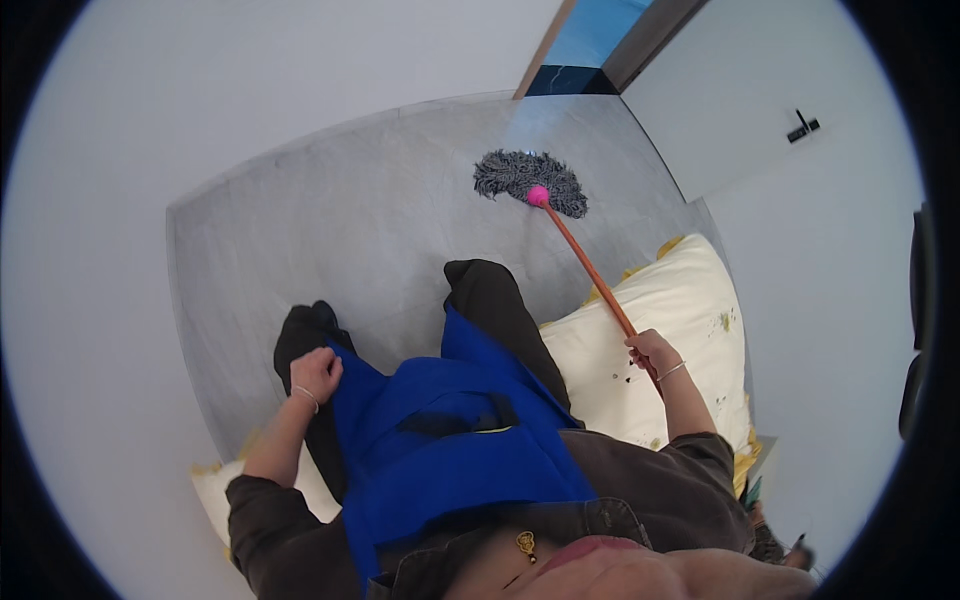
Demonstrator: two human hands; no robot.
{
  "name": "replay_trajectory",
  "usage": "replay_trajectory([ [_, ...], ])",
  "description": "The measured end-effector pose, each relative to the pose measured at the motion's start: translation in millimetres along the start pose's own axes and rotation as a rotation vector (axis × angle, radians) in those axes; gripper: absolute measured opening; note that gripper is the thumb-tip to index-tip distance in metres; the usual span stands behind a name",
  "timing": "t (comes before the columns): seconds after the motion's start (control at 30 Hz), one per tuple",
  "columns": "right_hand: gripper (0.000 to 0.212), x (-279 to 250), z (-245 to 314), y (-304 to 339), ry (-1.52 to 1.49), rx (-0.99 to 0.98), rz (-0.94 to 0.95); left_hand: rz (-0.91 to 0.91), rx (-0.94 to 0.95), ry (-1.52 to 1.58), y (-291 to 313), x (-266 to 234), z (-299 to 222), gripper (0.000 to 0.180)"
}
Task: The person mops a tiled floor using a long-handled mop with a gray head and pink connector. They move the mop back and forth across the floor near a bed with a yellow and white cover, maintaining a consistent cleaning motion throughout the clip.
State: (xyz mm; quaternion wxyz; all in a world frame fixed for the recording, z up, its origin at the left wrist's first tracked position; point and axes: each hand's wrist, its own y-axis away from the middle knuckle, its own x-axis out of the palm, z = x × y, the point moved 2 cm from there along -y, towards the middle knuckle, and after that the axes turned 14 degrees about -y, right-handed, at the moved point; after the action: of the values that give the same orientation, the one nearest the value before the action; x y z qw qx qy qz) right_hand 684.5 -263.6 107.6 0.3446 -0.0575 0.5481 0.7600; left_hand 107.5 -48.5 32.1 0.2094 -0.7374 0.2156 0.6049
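A mop with a shaggy grey head and a pink joint lies on the floor ahead. Its orange-brown handle slants down to the right, where my right hand is wrapped round it near the upper end. My left hand is curled into a fist over my left leg, beside the edge of my blue apron; nothing shows sticking out of it. Both wrists wear thin bracelets.
A cream bedspread with yellow trim lies at my right; part of a similar cloth shows at lower left. The grey floor runs to white walls. Far right stand a white door with a dark handle and a doorway.
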Motion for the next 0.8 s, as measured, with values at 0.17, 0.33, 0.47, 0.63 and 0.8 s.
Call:
replay_trajectory([
  [0.17, 0.012, 18, 29, 7, 0.442, -0.222, -0.087, 0.050, -0.037, 0.022, -12, 4, -3, 0.017],
  [0.33, 0.014, 25, 37, 10, 0.761, -0.413, -0.198, 0.031, -0.054, 0.049, -17, 6, -2, 0.017],
  [0.47, 0.021, 21, 41, 19, 0.896, -0.556, -0.203, 0.042, -0.071, 0.053, -17, 8, -1, 0.018],
  [0.63, 0.025, 36, 45, 40, 0.917, -0.508, -0.170, -0.001, -0.073, 0.101, -20, 11, -4, 0.020],
  [0.8, 0.028, 70, 49, 66, 0.921, -0.519, -0.031, -0.036, -0.071, 0.123, -17, 11, -5, 0.018],
])
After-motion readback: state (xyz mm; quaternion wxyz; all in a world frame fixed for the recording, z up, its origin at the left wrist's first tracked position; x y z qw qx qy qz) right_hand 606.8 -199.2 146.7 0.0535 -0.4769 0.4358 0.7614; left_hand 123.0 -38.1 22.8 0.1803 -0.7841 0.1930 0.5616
